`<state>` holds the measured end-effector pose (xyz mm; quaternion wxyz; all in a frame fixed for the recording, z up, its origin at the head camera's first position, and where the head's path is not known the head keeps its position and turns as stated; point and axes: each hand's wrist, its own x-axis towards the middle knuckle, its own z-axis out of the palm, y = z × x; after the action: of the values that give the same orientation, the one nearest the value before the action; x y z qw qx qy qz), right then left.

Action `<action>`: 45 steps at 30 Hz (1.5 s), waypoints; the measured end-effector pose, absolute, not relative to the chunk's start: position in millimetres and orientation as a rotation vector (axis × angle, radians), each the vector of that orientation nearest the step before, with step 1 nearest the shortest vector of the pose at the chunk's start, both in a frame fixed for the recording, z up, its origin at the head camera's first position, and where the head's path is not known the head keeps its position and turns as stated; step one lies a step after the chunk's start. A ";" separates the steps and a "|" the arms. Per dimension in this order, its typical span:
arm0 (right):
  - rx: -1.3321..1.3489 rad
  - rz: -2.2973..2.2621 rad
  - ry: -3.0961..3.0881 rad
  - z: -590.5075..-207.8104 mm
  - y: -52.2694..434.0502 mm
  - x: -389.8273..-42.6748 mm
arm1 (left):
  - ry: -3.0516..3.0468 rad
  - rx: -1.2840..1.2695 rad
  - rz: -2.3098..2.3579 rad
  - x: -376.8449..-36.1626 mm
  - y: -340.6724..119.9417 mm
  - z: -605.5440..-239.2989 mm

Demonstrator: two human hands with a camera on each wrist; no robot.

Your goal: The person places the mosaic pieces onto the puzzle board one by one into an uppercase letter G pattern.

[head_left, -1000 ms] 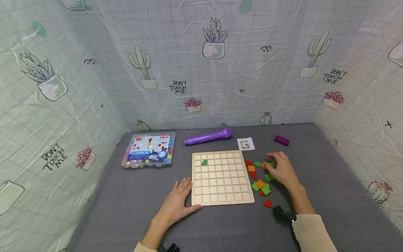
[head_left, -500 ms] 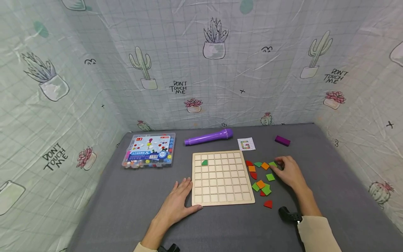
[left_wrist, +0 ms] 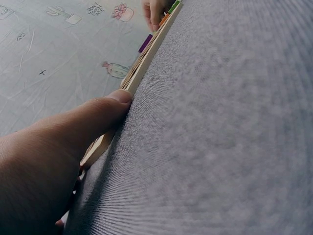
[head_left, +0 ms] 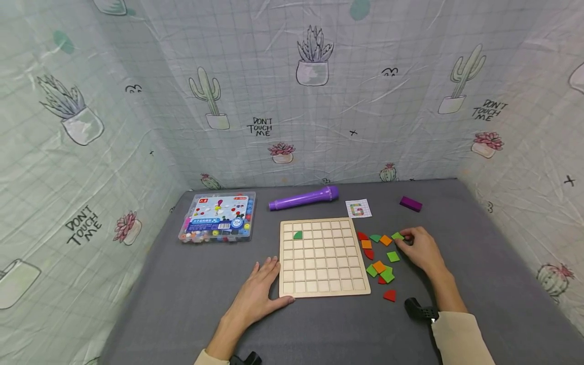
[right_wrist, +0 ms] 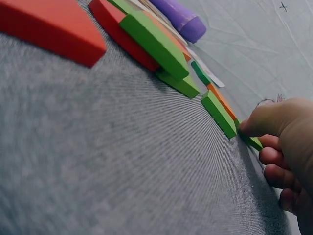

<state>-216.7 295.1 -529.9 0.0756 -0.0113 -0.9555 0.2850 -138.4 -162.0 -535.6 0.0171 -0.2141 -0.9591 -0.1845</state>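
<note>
A wooden grid board [head_left: 324, 274] lies on the grey table, with one green quarter-round tile [head_left: 297, 234] in its upper left cells. My left hand [head_left: 262, 281] rests flat at the board's near left corner, its thumb [left_wrist: 105, 110] against the board's edge [left_wrist: 142, 68]. Right of the board lie several loose red, orange and green tiles [head_left: 378, 266]. My right hand [head_left: 409, 240] sits at the far right of that pile, thumb [right_wrist: 264, 120] and curled fingers pinching a small green tile [head_left: 397, 236], which shows as a green tile [right_wrist: 252, 142] in the right wrist view.
A clear box of beads [head_left: 218, 217] sits at the back left, beside a purple marker [head_left: 303, 198]. Further right along the back lie a small card with a G pattern [head_left: 358, 208] and a purple block [head_left: 410, 204]. A red tile [head_left: 389, 295] lies near my right wrist. Printed curtains close three sides.
My right hand has drawn back to the right off the tile pile, and its fingers have closed on the green tile at the pile's edge. The left hand has stayed put.
</note>
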 end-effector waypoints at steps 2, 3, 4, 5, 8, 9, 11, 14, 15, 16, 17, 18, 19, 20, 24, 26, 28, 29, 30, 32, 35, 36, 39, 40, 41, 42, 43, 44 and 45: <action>-0.036 0.863 -2.868 -530.2 295.3 -217.6 | -2.983 -0.665 -0.574 -138.4 -161.9 -534.9; -0.036 0.872 -2.867 -530.4 295.4 -218.0 | -2.985 -0.665 -0.575 -138.4 -161.9 -534.6; -0.033 0.880 -2.865 -530.8 295.6 -218.5 | -2.984 -0.665 -0.576 -138.3 -161.9 -534.3; -0.027 0.888 -2.861 -531.1 295.8 -218.9 | -2.986 -0.665 -0.577 -138.1 -161.9 -534.0; -0.009 0.918 -2.841 -532.0 296.0 -218.8 | -2.985 -0.665 -0.578 -137.7 -162.2 -533.8; -0.005 0.925 -2.832 -532.4 296.1 -218.7 | -2.984 -0.666 -0.577 -137.6 -162.2 -533.8; 0.004 0.940 -2.814 -533.3 296.2 -218.2 | -2.982 -0.665 -0.575 -137.4 -162.4 -534.0; 0.023 0.964 -2.786 -534.0 296.8 -217.4 | -2.979 -0.665 -0.570 -137.0 -162.6 -534.3; 0.030 0.971 -2.777 -534.3 297.0 -217.1 | -2.979 -0.665 -0.571 -136.8 -162.7 -534.3; 0.038 0.978 -2.766 -534.2 297.2 -216.8 | -2.981 -0.664 -0.570 -136.6 -162.8 -534.3; 0.047 0.984 -2.756 -534.1 297.2 -216.4 | -2.982 -0.664 -0.571 -136.3 -162.8 -534.3; 0.050 0.984 -2.745 -534.3 297.4 -216.2 | -2.983 -0.664 -0.572 -136.3 -162.9 -534.5; 0.049 0.986 -2.734 -534.3 297.2 -216.1 | -2.987 -0.663 -0.575 -136.0 -163.0 -534.2; 0.046 0.989 -2.723 -534.0 296.8 -216.0 | -2.987 -0.663 -0.575 -135.9 -163.1 -534.3; 0.034 0.992 -2.680 -531.1 292.7 -218.4 | -2.981 -0.662 -0.578 -135.8 -163.6 -534.2; 0.035 0.995 -2.665 -528.3 288.7 -221.0 | -2.975 -0.662 -0.579 -135.8 -163.8 -534.1; 0.047 0.997 -2.658 -525.2 283.6 -224.2 | -2.970 -0.662 -0.579 -136.0 -164.0 -534.2; 0.053 0.998 -2.658 -523.6 280.8 -225.8 | -2.969 -0.662 -0.581 -136.1 -164.0 -534.3; 0.060 1.005 -2.660 -522.1 278.2 -227.4 | -2.970 -0.661 -0.580 -136.2 -164.1 -534.5; 0.074 1.021 -2.668 -519.2 272.6 -230.4 | -2.977 -0.657 -0.578 -136.1 -163.9 -534.5; 0.096 1.038 -2.678 -516.0 264.1 -234.3 | -2.986 -0.655 -0.576 -136.2 -163.7 -535.3; 0.104 1.044 -2.681 -515.1 261.4 -235.5 | -2.986 -0.657 -0.576 -136.3 -163.6 -535.7; 0.131 1.057 -2.682 -511.8 253.3 -238.3 | -2.989 -0.655 -0.579 -136.8 -163.2 -536.2; 0.139 1.064 -2.683 -510.9 250.6 -239.4 | -2.992 -0.653 -0.580 -136.9 -163.0 -535.9; 0.150 1.073 -2.682 -509.5 248.0 -240.3 | -2.991 -0.654 -0.576 -137.1 -162.7 -535.6; 0.161 1.085 -2.681 -508.1 245.1 -240.8 | -2.989 -0.656 -0.574 -137.3 -162.5 -535.6; 0.172 1.098 -2.679 -506.9 242.3 -241.5 | -2.989 -0.655 -0.570 -137.5 -162.3 -535.4; 0.184 1.113 -2.677 -505.5 239.4 -242.3 | -2.988 -0.657 -0.563 -137.6 -162.2 -535.3; 0.197 1.124 -2.675 -504.5 236.2 -243.2 | -2.988 -0.659 -0.557 -137.7 -162.1 -535.1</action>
<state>-243.2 236.2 -504.5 0.1164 0.0673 -0.9135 0.3840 -137.7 -162.1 -535.1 0.0157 -0.2118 -0.9606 -0.1791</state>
